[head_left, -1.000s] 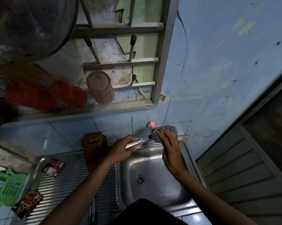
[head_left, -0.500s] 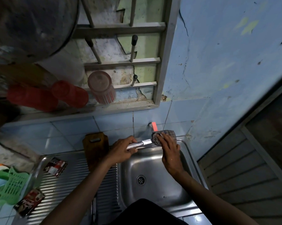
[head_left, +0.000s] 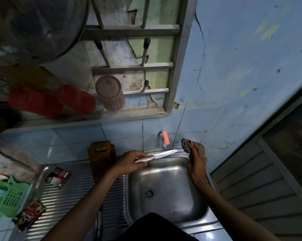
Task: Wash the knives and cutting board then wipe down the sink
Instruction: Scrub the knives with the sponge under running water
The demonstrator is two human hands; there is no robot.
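My left hand (head_left: 132,162) grips the silver handle of a knife (head_left: 161,154) over the back rim of the steel sink (head_left: 165,202). The blade points right, along the rim. My right hand (head_left: 197,160) presses a grey scrubbing pad (head_left: 185,144) at the sink's back right corner, beside the blade tip. A brown wooden cutting board (head_left: 101,159) leans upright against the tiled wall, just left of my left hand. The tap with an orange lever (head_left: 165,137) sticks out of the wall above the blade; no water shows.
A ribbed drainboard (head_left: 73,197) left of the basin carries two sachet packets (head_left: 59,176). A green plastic basket (head_left: 9,197) sits at the far left. Red cups (head_left: 75,99) and a clear cup (head_left: 110,93) stand on the window ledge above. A door lies at the right.
My right hand slid the pad off the blade to the right, to the sink's back corner. The whole blade now shows. My left hand keeps hold of the handle.
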